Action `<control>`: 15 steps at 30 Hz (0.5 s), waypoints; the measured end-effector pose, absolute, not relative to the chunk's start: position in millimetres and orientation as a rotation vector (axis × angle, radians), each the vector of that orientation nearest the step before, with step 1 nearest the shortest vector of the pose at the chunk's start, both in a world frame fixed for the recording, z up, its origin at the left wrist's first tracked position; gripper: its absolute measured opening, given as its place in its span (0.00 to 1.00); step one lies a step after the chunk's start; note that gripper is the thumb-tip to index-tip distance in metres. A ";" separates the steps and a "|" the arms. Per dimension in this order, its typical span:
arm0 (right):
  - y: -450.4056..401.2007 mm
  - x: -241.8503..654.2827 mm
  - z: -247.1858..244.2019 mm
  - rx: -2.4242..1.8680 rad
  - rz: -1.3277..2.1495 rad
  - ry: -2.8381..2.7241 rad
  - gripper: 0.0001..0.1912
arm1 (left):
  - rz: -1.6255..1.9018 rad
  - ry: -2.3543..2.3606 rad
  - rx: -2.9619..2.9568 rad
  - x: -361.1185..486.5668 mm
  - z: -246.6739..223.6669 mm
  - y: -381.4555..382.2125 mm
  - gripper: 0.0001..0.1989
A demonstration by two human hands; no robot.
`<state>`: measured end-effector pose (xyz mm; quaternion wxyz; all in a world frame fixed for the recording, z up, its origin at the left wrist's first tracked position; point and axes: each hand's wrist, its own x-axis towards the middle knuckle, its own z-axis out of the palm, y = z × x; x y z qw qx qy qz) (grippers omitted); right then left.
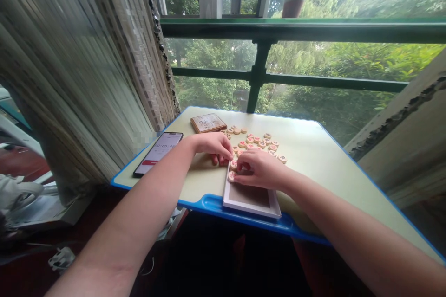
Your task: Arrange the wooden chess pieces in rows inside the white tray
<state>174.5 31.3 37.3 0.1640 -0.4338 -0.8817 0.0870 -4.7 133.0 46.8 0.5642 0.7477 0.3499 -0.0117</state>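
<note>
You're prob. at disc-lining: L hand (216, 145) bunched nr tray's (251, 196) far-L corner, R hand (260, 167) half-curled at red-marked discs (232, 176) along tray's L side, can't tell if either grips; next likely needs lt. fingertip nudge.

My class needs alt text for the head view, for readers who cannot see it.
A person's left hand and right hand work at a shallow tray holding round red-marked pieces on a table. Scattered pieces lie beyond the tray, with a flat box and lit phone toward the left. Behind are a green railing and trees.
</note>
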 end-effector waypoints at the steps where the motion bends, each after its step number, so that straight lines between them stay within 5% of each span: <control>1: 32.1 174.4 36.6 -1.234 0.252 -2.517 0.13 | -0.028 0.823 1.761 -4.8 46.3 133.3 0.14; 9: 32.9 179.9 35.7 -1.149 0.270 -2.519 0.13 | -0.038 0.799 1.779 -4.9 44.3 135.4 0.13; 15: 38.6 199.5 45.0 -1.461 0.222 -2.415 0.11 | -0.010 0.817 1.770 -5.1 40.6 138.5 0.14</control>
